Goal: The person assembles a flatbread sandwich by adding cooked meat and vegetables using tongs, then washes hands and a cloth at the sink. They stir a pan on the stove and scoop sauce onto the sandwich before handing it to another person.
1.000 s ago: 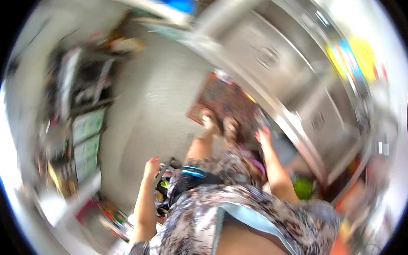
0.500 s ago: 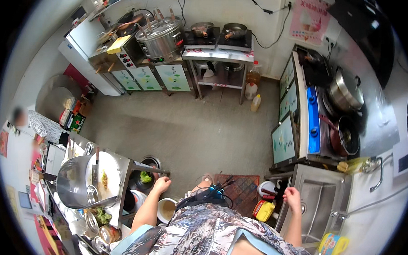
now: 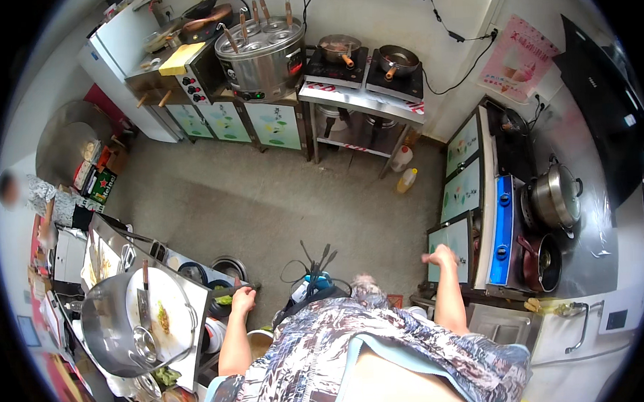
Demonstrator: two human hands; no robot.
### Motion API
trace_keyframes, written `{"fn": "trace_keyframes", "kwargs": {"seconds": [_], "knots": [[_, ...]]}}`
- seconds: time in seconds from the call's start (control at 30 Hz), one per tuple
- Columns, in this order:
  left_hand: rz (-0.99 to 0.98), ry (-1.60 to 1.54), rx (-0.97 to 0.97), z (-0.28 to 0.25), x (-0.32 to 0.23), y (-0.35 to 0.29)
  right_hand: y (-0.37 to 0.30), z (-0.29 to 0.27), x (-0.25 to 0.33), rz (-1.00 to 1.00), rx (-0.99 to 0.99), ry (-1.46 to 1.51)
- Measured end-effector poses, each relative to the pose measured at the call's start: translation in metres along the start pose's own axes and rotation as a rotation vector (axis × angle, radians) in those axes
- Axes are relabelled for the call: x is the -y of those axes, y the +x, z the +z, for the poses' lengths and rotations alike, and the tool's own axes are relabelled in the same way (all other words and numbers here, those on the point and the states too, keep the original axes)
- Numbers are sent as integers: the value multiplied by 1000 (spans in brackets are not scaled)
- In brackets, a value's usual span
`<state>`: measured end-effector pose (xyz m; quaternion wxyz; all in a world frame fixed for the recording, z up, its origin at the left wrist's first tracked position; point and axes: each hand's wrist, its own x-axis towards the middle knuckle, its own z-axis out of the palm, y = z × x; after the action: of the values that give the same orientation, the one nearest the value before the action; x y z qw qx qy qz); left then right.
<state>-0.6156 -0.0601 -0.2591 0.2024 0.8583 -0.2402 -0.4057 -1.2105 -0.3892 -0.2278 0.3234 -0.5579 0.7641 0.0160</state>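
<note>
My left hand [image 3: 243, 298] is beside the corner of the steel work table, its fingers loosely curled with nothing visible in them. On that table, next to my left forearm, a large steel pot [image 3: 103, 329] stands beside a round white cutting board [image 3: 184, 305]. A cleaver [image 3: 144, 305] and some chopped food [image 3: 163, 318] lie on the board. My right hand [image 3: 442, 257] is held out in front of a cabinet door [image 3: 451, 246], its fingers stretched to the left and holding nothing visible.
A blue-fronted gas stove [image 3: 504, 226] with pots stands on the right, before the sink [image 3: 507, 323]. Ahead are a steel noodle cooker [image 3: 260, 68] and a stand [image 3: 361, 100] with two pans. Plastic jugs [image 3: 406, 180] stand on the floor. A person [image 3: 52, 203] is at far left.
My body has moved forward and turned slightly. My right hand has gone from beside the sink to the cabinet door. My left hand stays near the table corner.
</note>
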Motion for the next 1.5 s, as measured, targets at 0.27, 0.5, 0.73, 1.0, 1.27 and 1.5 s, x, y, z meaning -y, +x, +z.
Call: {"fn": "trace_keyframes", "kwargs": {"seconds": [0.27, 0.5, 0.73, 1.0, 1.27, 1.5], "knots": [[-64, -54, -184, -22, -78, 95, 104, -41, 276, -582, -38, 117], [55, 65, -438, -57, -241, 194, 270, -110, 532, -875, -283, 395], [497, -14, -449, -86, -489, 313, 396, -144, 703, -553, -320, 70], [777, -309, 89, -74, -739, 506, 450, -129, 770, -329, -183, -15], [274, -333, 557, -28, -870, 553, 453, -171, 781, -341, -172, -120], [677, -102, 138, -22, -854, 610, 474, -188, 784, -89, 220, 434]]}}
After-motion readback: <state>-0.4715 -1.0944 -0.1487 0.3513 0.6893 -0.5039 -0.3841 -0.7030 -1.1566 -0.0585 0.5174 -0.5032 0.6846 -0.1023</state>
